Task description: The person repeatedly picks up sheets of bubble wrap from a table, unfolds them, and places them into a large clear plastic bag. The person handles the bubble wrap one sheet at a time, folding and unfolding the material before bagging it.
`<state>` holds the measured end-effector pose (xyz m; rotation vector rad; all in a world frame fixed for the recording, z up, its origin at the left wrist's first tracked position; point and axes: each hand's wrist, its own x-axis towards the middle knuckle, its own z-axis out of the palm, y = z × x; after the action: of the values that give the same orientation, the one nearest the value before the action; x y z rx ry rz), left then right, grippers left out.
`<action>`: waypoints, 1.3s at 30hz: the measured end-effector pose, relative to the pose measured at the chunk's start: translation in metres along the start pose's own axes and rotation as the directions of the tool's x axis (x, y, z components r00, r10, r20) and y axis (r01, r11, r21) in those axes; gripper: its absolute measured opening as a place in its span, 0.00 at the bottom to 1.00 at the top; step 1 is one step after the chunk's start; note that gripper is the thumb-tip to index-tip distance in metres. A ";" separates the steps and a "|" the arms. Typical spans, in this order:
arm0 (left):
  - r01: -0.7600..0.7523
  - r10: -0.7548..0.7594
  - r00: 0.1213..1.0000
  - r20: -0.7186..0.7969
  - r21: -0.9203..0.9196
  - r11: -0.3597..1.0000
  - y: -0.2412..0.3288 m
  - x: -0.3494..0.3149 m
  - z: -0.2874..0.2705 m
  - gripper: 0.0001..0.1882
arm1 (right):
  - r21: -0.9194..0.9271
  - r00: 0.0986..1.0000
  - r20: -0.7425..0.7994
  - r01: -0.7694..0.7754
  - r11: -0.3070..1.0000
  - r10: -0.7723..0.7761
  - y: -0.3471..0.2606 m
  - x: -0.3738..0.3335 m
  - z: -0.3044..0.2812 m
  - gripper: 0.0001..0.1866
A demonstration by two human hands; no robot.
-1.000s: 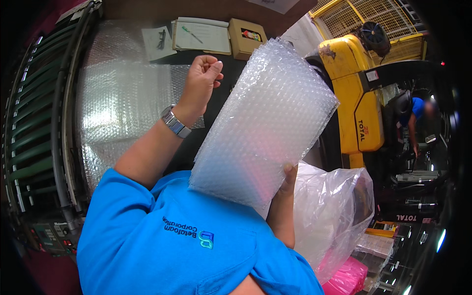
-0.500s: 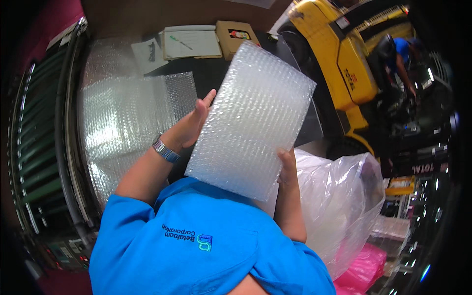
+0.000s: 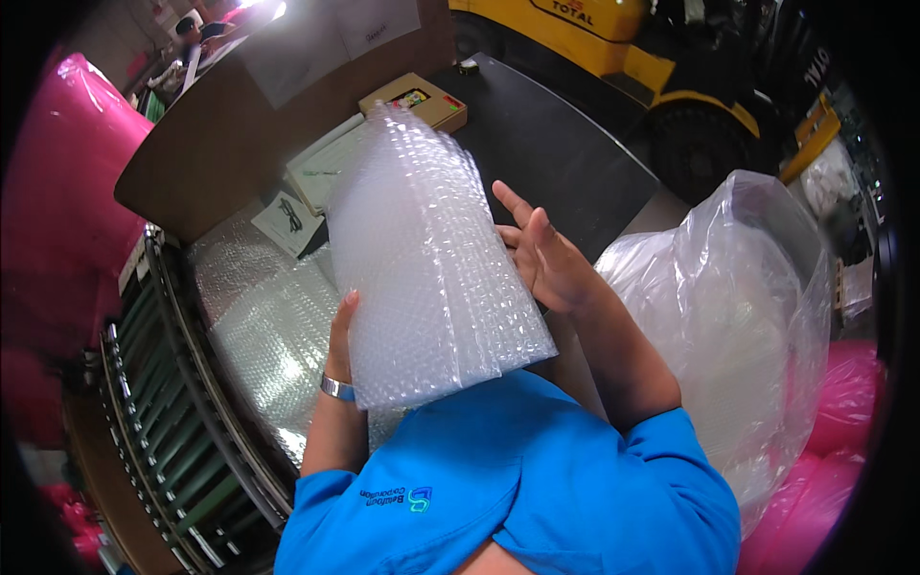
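Left hand (image 3: 340, 331) grips the bubble-wrap stack (image 3: 436, 259) at its 9 o'clock edge, fingers prob. behind; right hand (image 3: 541, 259) open, flat vs 3 o'clock edge. Stack's upright, mid-frame. Square the edges w/ even pressure.

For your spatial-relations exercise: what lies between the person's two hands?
In the head view, a stack of clear bubble-wrap sheets stands between the left hand and the right hand, each hand touching a side of it.

Bubble wrap pad (image 3: 431, 259): clear, glossy, dimpled plastic. Right bag (image 3: 728, 316): thin translucent film. Far box (image 3: 414, 100): matt cardboard.
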<state>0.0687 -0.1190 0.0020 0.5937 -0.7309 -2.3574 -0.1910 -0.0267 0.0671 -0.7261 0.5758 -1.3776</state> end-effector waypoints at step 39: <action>-0.362 0.366 0.930 -0.046 0.076 0.929 0.000 -0.030 0.006 0.37 | -0.071 0.861 -0.437 0.255 0.964 -0.260 0.024 -0.011 -0.020 0.17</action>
<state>0.0874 -0.0975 0.0132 0.5042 -0.8185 -1.9715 -0.1908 -0.0170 0.0356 -0.5055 0.8686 -1.8132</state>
